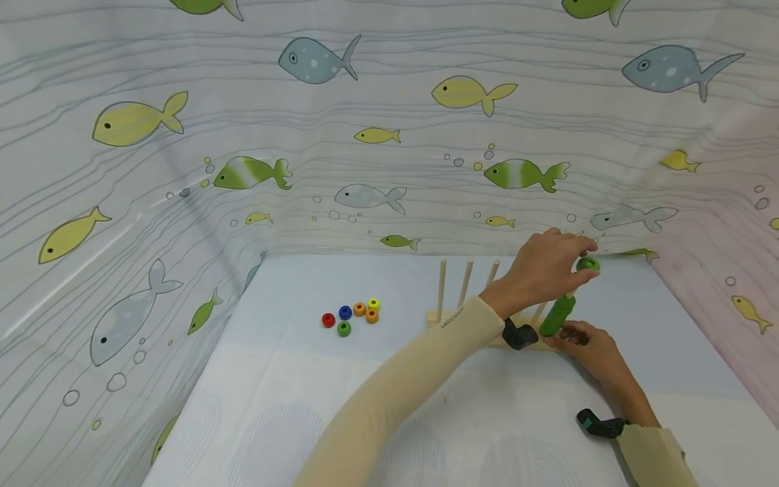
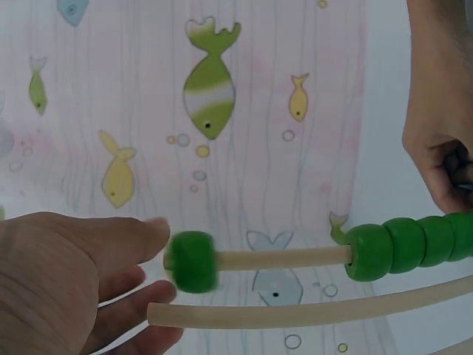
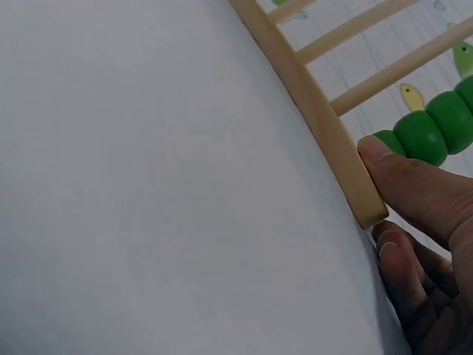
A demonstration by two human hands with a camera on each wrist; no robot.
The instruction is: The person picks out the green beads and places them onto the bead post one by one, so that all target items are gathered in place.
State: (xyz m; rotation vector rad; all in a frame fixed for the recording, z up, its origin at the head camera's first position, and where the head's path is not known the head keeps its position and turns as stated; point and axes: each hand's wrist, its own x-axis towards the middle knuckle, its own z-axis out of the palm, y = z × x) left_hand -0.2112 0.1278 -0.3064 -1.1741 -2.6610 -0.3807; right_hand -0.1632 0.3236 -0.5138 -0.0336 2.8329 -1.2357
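At the right end of a wooden peg rack, my left hand [image 1: 548,264] pinches a green bead [image 2: 194,262] between thumb and fingers. This bead sits around the tip of the last peg [image 2: 284,257], blurred in the left wrist view. Lower on that peg is a stack of several green beads [image 1: 558,315], apart from the upper one. My right hand [image 1: 593,352] grips the end of the rack's wooden base [image 3: 336,151], thumb on top beside the lowest bead and fingers at the underside. A neighbouring peg [image 2: 295,313] passes close to my left fingers.
Left of the rack lie several loose beads: a red bead [image 1: 328,320], a blue bead [image 1: 345,312], a green bead [image 1: 343,329], a yellow bead [image 1: 374,304] and orange ones. Bare upright pegs [image 1: 441,287] stand on the rack's left part. A fish-patterned curtain [image 1: 328,162] surrounds the table.
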